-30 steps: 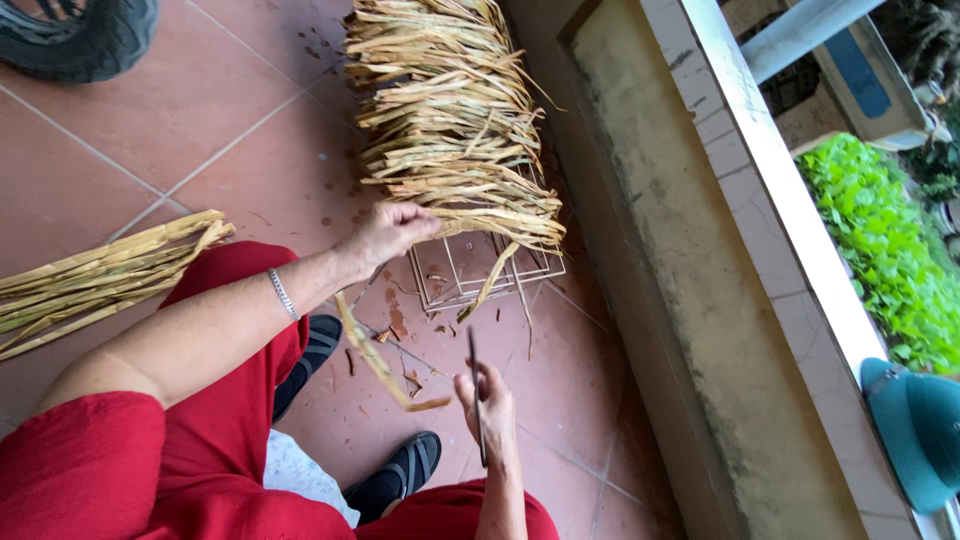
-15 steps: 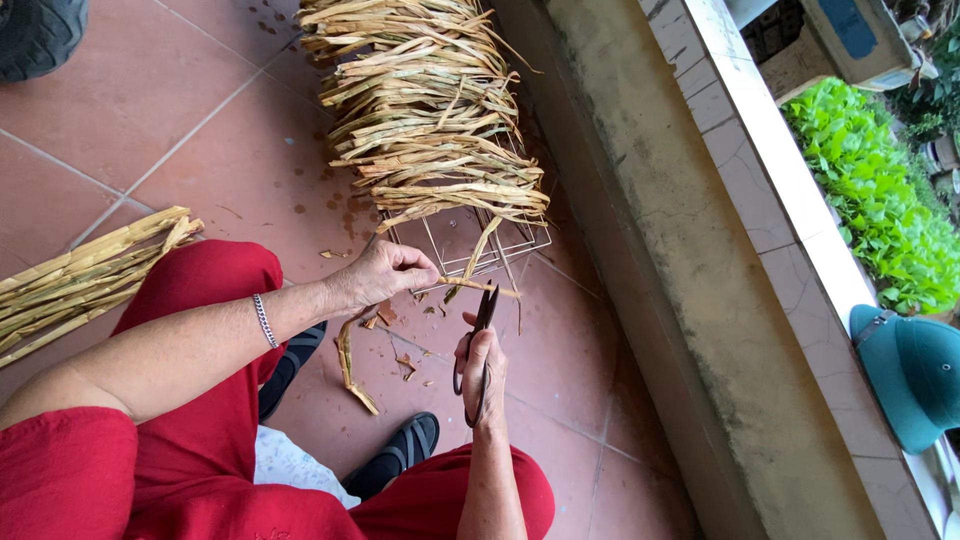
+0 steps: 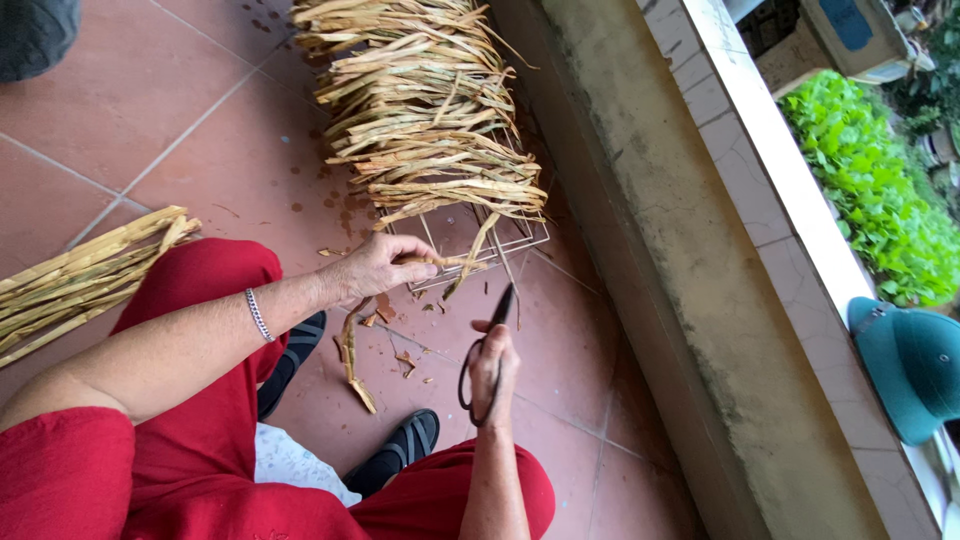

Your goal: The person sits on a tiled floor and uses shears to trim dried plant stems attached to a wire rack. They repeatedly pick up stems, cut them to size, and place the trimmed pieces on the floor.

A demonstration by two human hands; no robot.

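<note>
dried strip (image 3: 440, 263) in left hand (image 3: 375, 268), scissors (image 3: 487, 345) in right hand (image 3: 495, 370)

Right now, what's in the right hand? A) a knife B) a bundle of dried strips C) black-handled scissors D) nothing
C: the right hand grips black-handled scissors, blades pointing up toward the wire frame, while the left hand pinches a dried strip at the frame's edge.

Left hand (image 3: 375, 268) gripping dried straw strip (image 3: 440, 262) at wire frame (image 3: 520, 238), right hand (image 3: 492, 365) holding black scissors (image 3: 485, 345)
</note>
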